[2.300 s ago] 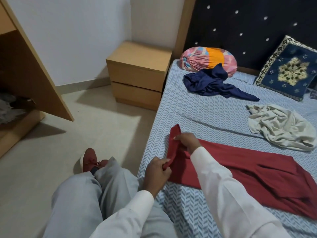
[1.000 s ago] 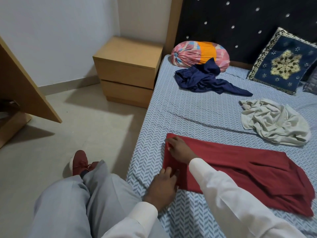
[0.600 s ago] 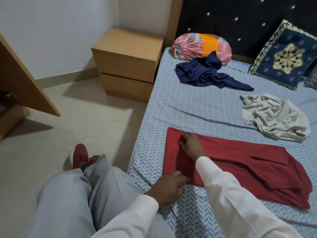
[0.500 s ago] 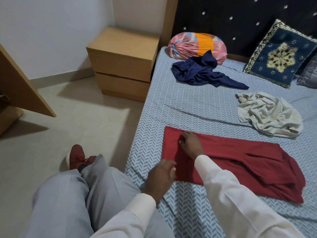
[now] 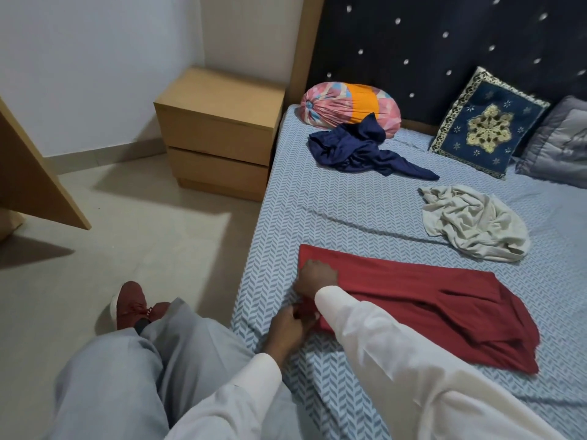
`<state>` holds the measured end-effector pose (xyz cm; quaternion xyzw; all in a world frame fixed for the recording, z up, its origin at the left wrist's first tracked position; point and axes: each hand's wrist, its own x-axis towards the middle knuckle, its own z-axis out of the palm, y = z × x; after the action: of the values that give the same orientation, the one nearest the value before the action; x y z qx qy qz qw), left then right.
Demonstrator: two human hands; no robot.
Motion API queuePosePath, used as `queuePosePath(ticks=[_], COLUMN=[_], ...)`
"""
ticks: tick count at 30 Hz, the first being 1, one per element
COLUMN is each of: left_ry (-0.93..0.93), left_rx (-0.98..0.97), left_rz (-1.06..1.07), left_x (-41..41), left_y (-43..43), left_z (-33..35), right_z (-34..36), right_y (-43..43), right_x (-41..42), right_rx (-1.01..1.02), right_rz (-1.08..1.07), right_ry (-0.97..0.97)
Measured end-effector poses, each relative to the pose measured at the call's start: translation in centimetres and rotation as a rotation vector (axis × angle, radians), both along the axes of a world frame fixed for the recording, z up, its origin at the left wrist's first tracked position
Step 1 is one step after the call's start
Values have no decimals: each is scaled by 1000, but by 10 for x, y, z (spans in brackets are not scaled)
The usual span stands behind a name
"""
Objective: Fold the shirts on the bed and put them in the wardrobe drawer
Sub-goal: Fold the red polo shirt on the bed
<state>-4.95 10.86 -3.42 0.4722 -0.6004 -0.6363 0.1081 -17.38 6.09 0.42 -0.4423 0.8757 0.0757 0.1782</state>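
Observation:
A red shirt (image 5: 422, 300) lies folded into a long strip across the near part of the bed (image 5: 333, 214). My right hand (image 5: 317, 276) grips the strip's left end near its far corner. My left hand (image 5: 287, 325) pinches the near left corner of the same end. A crumpled navy shirt (image 5: 359, 150) lies near the headboard. A crumpled cream shirt (image 5: 473, 222) lies at mid-right of the bed. The wooden wardrobe door (image 5: 28, 173) shows at the left edge; its drawer is out of view.
A wooden two-drawer nightstand (image 5: 219, 131) stands beside the bed's head. A pink and orange bolster (image 5: 346, 106), a blue embroidered cushion (image 5: 486, 122) and a grey pillow (image 5: 562, 138) lean at the headboard. My grey-trousered legs and red shoe (image 5: 131, 304) are over the tiled floor.
Both hands laid the lifted left end of the red shirt flat, pressed it, and now curl round that end again. The camera view shifted slightly right.

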Motion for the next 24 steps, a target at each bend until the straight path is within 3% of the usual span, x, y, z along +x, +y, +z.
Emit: queuePosePath(ticks=[5,9,15,20,24], left_ry=[-19,-91,-175,-84,-41], left_rx=[-127,-291,-525,-587,-713], left_rz=[115,329,513,488,346], left_x=[31,85,152,136,94], left_y=[-5,-37,-76,-48,-25], left_z=[9,32,79,78,59], right_z=[25,55,86,82,63], right_y=[-24,-66,-106,-77,-31], right_x=[28,87,155,119,53], right_rx=[-45,-140,-271,-284,-485], right_rz=[113,255,294,297,63], right_ry=[-50,-36,-216,-422,-715])
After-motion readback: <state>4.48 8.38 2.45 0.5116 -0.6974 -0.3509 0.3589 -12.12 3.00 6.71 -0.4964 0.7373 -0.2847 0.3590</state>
